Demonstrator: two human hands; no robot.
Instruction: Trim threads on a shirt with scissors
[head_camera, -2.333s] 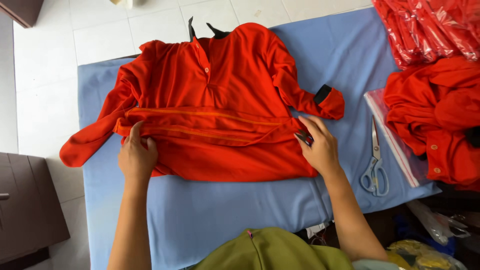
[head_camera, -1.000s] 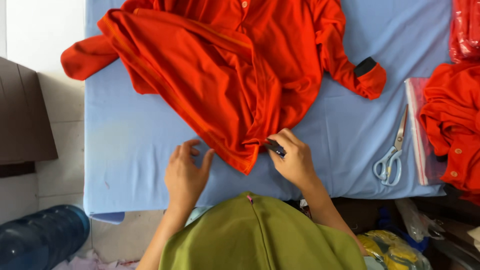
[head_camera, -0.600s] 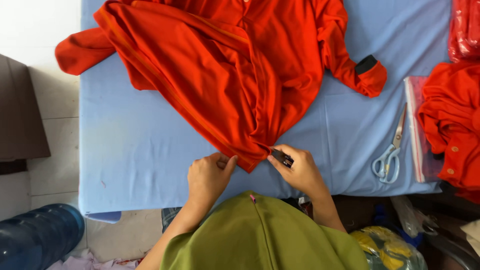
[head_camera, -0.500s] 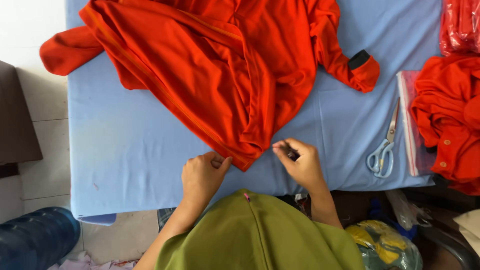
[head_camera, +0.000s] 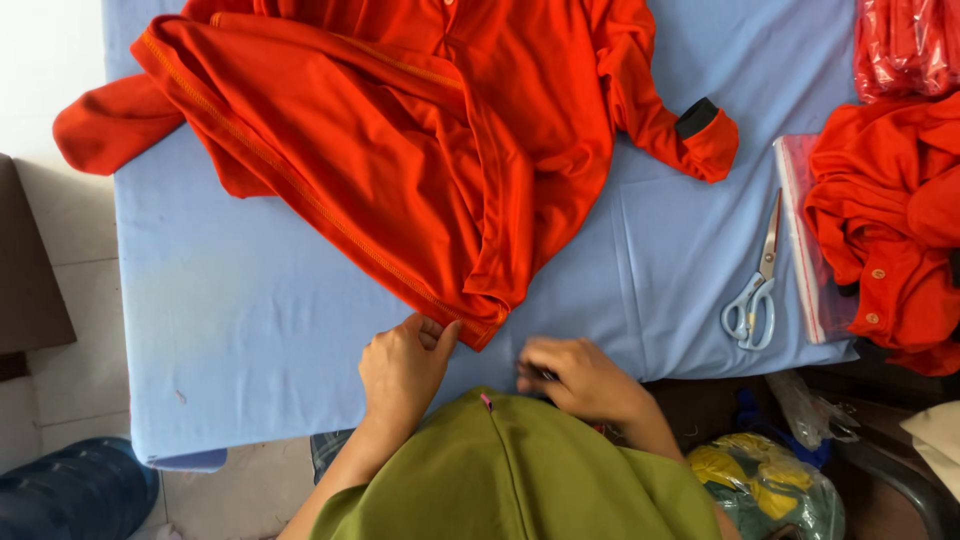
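A red long-sleeved polo shirt (head_camera: 420, 150) lies crumpled on the blue-covered table (head_camera: 250, 330), its lower hem gathered into a point near the front edge. My left hand (head_camera: 405, 365) pinches that hem corner with thumb and fingertips. To the right of it, my right hand (head_camera: 585, 378) is off the shirt and drawn in close to my olive-green top. Its fingers are curled around a small black tool (head_camera: 538, 374) that is mostly hidden. One sleeve with a black cuff tab (head_camera: 697, 118) reaches toward the right.
White-handled scissors (head_camera: 752, 290) lie right of the shirt beside a clear plastic bag (head_camera: 800, 230). A heap of red garments (head_camera: 890, 230) and packed red ones (head_camera: 905, 45) fill the right side. A blue water jug (head_camera: 70, 495) and dark furniture (head_camera: 30, 270) stand at the left.
The shirt's hem has been pulled toward the front edge and bunched. My left hand has moved onto the hem corner, and my right hand has drawn back off the shirt with the black tool.
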